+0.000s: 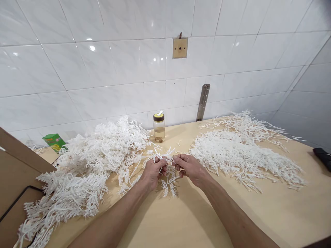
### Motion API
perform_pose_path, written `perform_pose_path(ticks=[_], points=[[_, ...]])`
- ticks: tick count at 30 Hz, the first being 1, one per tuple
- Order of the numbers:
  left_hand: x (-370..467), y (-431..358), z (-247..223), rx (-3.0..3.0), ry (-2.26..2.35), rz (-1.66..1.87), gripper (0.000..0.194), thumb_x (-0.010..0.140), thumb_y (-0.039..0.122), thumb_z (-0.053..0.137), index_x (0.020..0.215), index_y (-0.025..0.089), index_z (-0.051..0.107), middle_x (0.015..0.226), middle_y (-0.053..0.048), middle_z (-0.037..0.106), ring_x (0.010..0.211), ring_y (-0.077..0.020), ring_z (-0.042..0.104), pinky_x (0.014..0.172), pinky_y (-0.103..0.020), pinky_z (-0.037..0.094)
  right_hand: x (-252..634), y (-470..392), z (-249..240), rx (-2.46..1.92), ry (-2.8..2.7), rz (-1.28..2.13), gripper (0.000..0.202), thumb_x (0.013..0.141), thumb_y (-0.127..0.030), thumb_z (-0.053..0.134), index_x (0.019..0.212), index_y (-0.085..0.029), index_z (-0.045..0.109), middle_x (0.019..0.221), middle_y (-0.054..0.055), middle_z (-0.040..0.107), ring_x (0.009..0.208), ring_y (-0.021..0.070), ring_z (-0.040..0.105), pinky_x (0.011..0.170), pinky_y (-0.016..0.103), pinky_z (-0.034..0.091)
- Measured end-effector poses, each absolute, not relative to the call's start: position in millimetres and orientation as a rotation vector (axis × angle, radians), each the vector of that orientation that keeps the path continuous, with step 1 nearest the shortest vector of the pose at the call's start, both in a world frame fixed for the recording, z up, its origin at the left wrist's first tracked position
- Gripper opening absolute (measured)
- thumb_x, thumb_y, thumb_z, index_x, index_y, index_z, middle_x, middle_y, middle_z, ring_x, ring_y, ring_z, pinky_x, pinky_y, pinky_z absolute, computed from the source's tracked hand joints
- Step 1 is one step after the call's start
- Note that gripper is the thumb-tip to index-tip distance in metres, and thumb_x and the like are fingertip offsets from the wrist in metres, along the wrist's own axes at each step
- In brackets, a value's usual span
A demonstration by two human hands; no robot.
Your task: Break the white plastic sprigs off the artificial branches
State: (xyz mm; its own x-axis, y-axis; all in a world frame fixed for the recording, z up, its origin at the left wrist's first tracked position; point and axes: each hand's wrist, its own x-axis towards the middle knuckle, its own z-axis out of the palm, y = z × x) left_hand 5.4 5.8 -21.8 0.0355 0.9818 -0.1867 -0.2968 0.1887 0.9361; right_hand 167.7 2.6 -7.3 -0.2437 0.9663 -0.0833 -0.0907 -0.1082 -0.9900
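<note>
A tiled wall [129, 65] stands behind the far edge of the tabletop [201, 220]. The work is in progress: one white sprig [169, 184] is in hand, above the middle of the tabletop, between two piles of like material. The left hand [153, 172] pinches the sprig between thumb and fingers; the right hand [190, 168] pinches it from the opposite side, fingertips close to the left's, the exact contact being too small to resolve. The left pile [103, 151] is tangled and extends from the far edge toward the near left corner. The right pile [238, 155] lies flatter, toward the far right corner, with looser branches behind it. Both piles are large; which contains handled pieces and which contains remaining ones cannot be determined. A jar [159, 128] stands near the far edge, beyond the hands.
</note>
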Motion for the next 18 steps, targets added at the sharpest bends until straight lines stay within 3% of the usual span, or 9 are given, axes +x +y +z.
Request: perform_pose_path(ticks=[4,11,18], points=[[5.3,5.3,-19.9,0.885,1.070,1.229,0.025,0.061,0.032,0.078,0.066,0.015,0.060,0.055,0.002,0.056,0.047,-0.0080,0.047,0.049,-0.022,0.035,166.1,3.2,-8.8,-1.067,-1.280,1.495,0.043,0.073,-0.057,0.070,0.073,-0.016,0.059,0.066,-0.002,0.053,0.056,0.0085,0.048,0.047,0.020,0.043],[5.3,1.9,-12.9,0.910,1.054,1.151,0.022,0.063,0.032,0.073,0.064,0.013,0.063,0.060,-0.003,0.059,0.051,-0.0107,0.051,0.050,-0.025,0.037,166.9,3.9,-12.7,-1.161,-1.502,1.147,0.035,0.085,-0.052,0.057,0.075,-0.018,0.055,0.059,-0.006,0.050,0.043,0.0091,0.053,0.046,0.023,0.043],[4.1,3.9,-14.4,0.929,1.121,1.171,0.029,0.062,0.035,0.077,0.060,0.015,0.056,0.057,-0.001,0.056,0.050,-0.0101,0.049,0.052,-0.025,0.038,168.5,0.6,-7.0,-1.148,-1.643,1.153,0.028,0.087,-0.045,0.053,0.077,-0.019,0.053,0.060,-0.007,0.050,0.042,0.0093,0.056,0.046,0.021,0.043]])
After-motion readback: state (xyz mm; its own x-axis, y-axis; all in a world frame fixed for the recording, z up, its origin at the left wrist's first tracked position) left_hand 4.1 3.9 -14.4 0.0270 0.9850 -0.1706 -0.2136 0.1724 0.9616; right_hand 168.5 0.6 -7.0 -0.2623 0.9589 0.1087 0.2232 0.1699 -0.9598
